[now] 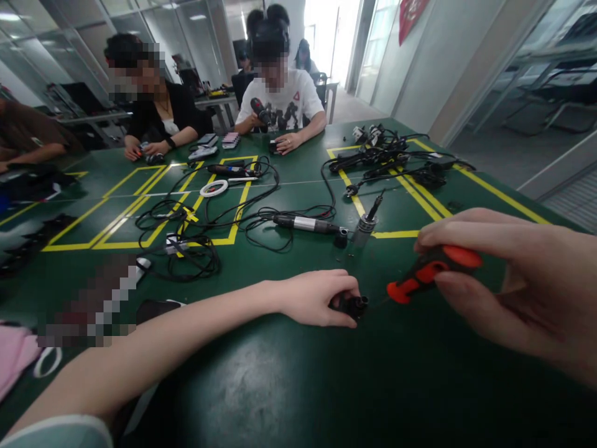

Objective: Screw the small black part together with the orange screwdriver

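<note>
My right hand (504,292) grips a red and black screwdriver (426,270) by its handle, with the thin shaft pointing left. My left hand (321,298) is closed around a small black plastic part (352,305) held low over the green table. The screwdriver's tip reaches toward that part; whether it touches cannot be made out. Just beyond my left hand lies a black and silver electric screwdriver (305,224) with its cord. Beside it stand a small black cap-like piece (341,238) and a clear container (364,230) with a driver bit upright in it.
Tangled black cables (186,255) lie left of centre, and a pile of cords and plugs (387,152) is at the back right. A white ring (213,188) sits within yellow tape lines. Across the table (280,386), a person (284,93) holds a power tool; another person (161,118) sits beside them.
</note>
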Demonstrator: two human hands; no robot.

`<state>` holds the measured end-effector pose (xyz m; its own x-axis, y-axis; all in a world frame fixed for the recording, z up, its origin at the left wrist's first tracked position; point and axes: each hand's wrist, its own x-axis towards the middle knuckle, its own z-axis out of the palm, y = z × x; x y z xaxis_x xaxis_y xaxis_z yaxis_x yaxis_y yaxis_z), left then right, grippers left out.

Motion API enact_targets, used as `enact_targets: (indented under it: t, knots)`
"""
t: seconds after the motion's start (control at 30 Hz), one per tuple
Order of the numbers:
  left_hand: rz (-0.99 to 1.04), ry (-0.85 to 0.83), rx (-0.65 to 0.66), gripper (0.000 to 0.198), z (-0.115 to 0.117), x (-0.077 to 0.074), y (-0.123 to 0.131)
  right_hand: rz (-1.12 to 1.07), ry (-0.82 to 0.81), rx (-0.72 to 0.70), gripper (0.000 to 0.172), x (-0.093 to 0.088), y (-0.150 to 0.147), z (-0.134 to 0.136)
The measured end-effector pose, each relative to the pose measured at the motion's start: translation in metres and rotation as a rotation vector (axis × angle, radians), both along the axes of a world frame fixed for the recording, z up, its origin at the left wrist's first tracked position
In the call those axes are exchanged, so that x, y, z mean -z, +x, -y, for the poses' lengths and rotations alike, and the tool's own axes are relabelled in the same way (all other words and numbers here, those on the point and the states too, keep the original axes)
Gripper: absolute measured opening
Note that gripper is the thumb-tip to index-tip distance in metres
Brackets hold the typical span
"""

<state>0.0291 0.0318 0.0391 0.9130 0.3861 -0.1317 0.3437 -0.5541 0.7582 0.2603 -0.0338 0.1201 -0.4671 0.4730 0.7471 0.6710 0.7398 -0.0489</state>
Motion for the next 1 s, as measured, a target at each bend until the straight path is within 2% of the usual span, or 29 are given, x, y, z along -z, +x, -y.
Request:
enact_targets:
  t: [0.07,0.1,0.3,0.4,0.5,0.67,0.77,0.87,0.93,1.0]
  knots:
    - [-0.020,-0.087,-0.005,0.029,-0.006,-0.003,0.002,0.046,0.075,-0.035,0.015,-0.003,-0.004,-0.005]
    - [-0.037,-0.137,-0.009,0.029,-0.009,-0.004,0.003,0.060,0.055,-0.075,0.011,-0.005,-0.006,-0.007]
    - [-0.139,-0.308,-0.031,0.028,-0.027,-0.011,0.011,-0.069,-0.018,-0.267,0.031,-0.005,-0.012,-0.019]
    - [-0.126,-0.326,-0.091,0.029,-0.027,-0.009,0.009,-0.130,-0.029,-0.309,0.019,-0.001,-0.017,-0.022]
    - [-0.051,-0.307,-0.146,0.032,-0.023,-0.004,0.005,-0.118,0.011,-0.286,0.008,0.001,-0.021,-0.023]
    - [0.038,-0.289,-0.168,0.041,-0.015,0.005,-0.001,-0.048,0.099,-0.129,0.012,0.000,-0.025,-0.023]
    - [0.114,-0.234,-0.246,0.040,-0.010,0.018,0.002,-0.018,0.139,-0.075,0.024,0.000,-0.027,-0.022]
    - [0.206,0.008,-0.374,0.030,-0.003,0.032,0.007,-0.006,0.139,-0.081,0.029,0.002,-0.027,-0.020]
    - [0.221,0.181,-0.357,0.021,0.001,0.037,0.010,-0.024,0.111,-0.113,0.027,0.003,-0.026,-0.019]
    - [0.231,0.275,-0.318,0.016,0.005,0.038,0.011,-0.058,0.055,-0.149,0.027,0.004,-0.025,-0.020]
